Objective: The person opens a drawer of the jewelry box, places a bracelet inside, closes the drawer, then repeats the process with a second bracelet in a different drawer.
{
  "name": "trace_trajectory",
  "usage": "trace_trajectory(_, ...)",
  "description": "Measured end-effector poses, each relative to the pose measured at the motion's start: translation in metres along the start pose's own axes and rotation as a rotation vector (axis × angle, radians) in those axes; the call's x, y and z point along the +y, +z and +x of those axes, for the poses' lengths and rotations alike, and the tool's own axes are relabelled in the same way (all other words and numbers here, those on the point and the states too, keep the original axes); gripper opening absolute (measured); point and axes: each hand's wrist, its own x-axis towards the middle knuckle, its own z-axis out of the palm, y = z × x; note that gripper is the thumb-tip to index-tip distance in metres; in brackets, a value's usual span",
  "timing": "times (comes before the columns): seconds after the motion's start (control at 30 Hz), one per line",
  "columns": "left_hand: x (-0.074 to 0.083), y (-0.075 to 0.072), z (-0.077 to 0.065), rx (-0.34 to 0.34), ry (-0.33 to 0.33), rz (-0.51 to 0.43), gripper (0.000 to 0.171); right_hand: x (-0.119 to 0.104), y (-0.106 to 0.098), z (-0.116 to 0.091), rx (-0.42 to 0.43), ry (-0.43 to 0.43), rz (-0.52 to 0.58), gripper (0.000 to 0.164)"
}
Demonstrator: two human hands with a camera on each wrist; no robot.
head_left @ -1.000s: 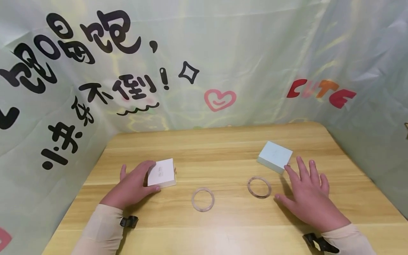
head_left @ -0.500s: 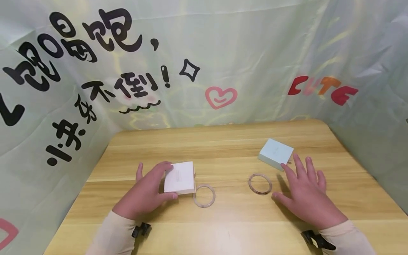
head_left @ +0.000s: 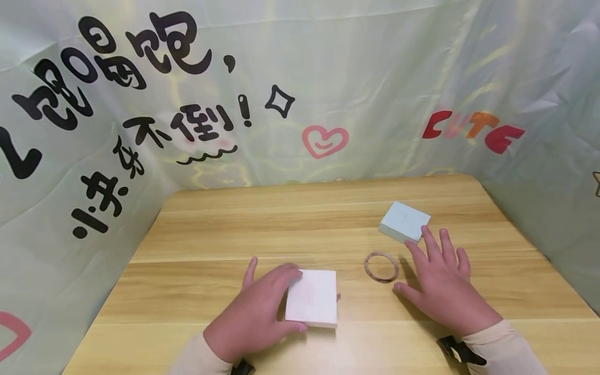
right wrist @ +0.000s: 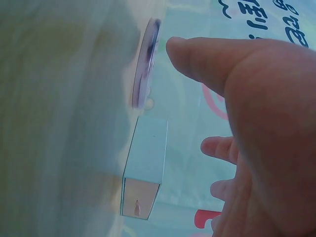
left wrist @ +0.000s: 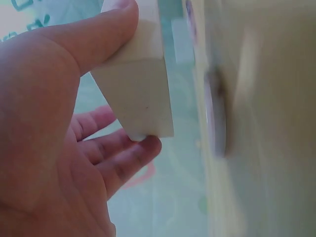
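Note:
My left hand (head_left: 255,312) grips a small white box (head_left: 311,297) between thumb and fingers. It holds the box raised over the table, as the left wrist view shows. A pale bangle (left wrist: 216,116) lies on the table beside the box in that view; from the head view the box hides it. My right hand (head_left: 447,286), fingers spread and holding nothing, hovers over the table at the right. Left of its thumb lies a brownish-purple bangle (head_left: 382,267). Just beyond its fingertips sits a light blue box (head_left: 404,221), whose end shows a small tab in the right wrist view.
The wooden table (head_left: 262,229) has rounded back corners. A pale printed cloth (head_left: 375,78) with black characters, a pink heart and coloured letters hangs behind it and along both sides.
My left hand has carried the white box rightward and nearer to me, off its former place, until it covers the pale bangle in the head view. The right hand has shifted slightly left.

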Motion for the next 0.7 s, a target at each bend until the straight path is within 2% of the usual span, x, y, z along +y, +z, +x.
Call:
trace_trajectory(0.1,0.010,0.006,-0.003,-0.017,0.008,-0.041,0.090,-0.001,0.000,0.000,-0.007,-0.001,-0.002,0.099)
trace_trajectory(0.27,0.018,0.015,-0.003,-0.053,0.028,-0.045,0.088,0.000,-0.001,0.002,-0.007,0.006,-0.014,0.098)
trace_trajectory(0.5,0.015,0.027,-0.002,-0.063,0.087,-0.026,0.086,0.000,0.002,0.002,0.005,-0.003,-0.018,0.099)
trace_trajectory(0.7,0.011,0.036,-0.008,-0.056,0.068,-0.033,0.089,-0.006,0.006,0.000,-0.016,-0.003,0.012,0.098)
